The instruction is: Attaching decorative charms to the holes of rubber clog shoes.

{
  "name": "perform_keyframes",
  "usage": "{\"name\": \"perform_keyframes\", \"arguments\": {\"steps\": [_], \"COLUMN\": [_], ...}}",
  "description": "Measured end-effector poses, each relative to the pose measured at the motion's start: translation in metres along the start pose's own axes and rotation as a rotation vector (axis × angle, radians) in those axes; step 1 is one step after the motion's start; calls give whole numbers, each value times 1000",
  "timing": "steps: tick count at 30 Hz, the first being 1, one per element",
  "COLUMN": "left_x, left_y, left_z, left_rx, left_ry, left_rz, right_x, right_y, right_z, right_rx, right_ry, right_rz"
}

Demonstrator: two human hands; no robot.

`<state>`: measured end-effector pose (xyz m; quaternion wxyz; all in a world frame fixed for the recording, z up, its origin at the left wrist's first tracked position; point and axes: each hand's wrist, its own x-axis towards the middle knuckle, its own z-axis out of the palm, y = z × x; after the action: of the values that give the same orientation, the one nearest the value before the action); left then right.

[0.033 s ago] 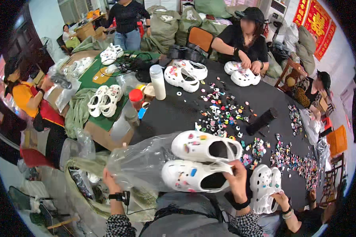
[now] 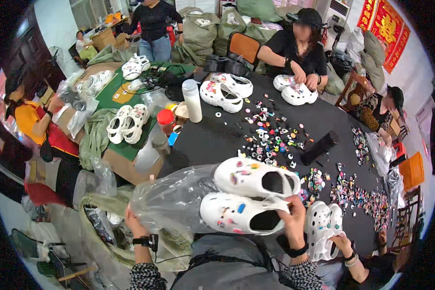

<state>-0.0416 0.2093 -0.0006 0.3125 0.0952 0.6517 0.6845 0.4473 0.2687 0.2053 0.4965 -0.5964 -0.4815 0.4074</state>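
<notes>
A pair of white clogs with small colourful charms, the upper clog [image 2: 244,175] and the lower clog [image 2: 229,212], lies side by side with toes to the left. My right hand [image 2: 294,216] grips them at the heels, fingers closed. On the left, my left hand [image 2: 134,220] pinches the end of a clear plastic bag [image 2: 171,195]. The bag stretches from that hand to the clogs' toes; whether the toes are inside it I cannot tell. Just right of my right hand, another person's hand [image 2: 343,245] holds a second pair of white clogs [image 2: 320,224].
Loose shoe charms [image 2: 270,137] are scattered over the black table [image 2: 203,145]. A black cylinder [image 2: 320,148], a white bottle [image 2: 192,101] and a red-lidded jar [image 2: 166,120] stand there. More white clogs [image 2: 221,96] sit farther back. An open sack [image 2: 94,227] stands at lower left. Several people work around.
The clogs and my right hand have shifted slightly to the right. My left hand stays almost in place on the bag.
</notes>
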Motion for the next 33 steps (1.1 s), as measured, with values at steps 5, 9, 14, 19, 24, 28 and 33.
{"name": "perform_keyframes", "arguments": {"steps": [5,9,14,19,24,28,33], "left_x": [-29,-54,-56,-65,-71,-83,-104], "left_y": [10,21,16,18,52,60,52], "left_z": [18,54,52,29,52,81,105], "left_rx": [22,37,-28,-68,606,493,361], "left_ry": [22,-24,-278,-426,-643,-719,-766], "left_rz": [4,-141,-172,-280,385,573,174], "right_x": [-2,0,3,-10,-22,-47,-61], "right_y": [-33,-40,-13,-14,-7,-4,14], "right_z": [-11,4,55,44,-28,-99,-205], "right_rx": [110,209,149,259,342,286,135], "right_ry": [114,91,-88,-177,185,518,889], "right_rz": [-21,-58,-28,65,66,-7,-241]}}
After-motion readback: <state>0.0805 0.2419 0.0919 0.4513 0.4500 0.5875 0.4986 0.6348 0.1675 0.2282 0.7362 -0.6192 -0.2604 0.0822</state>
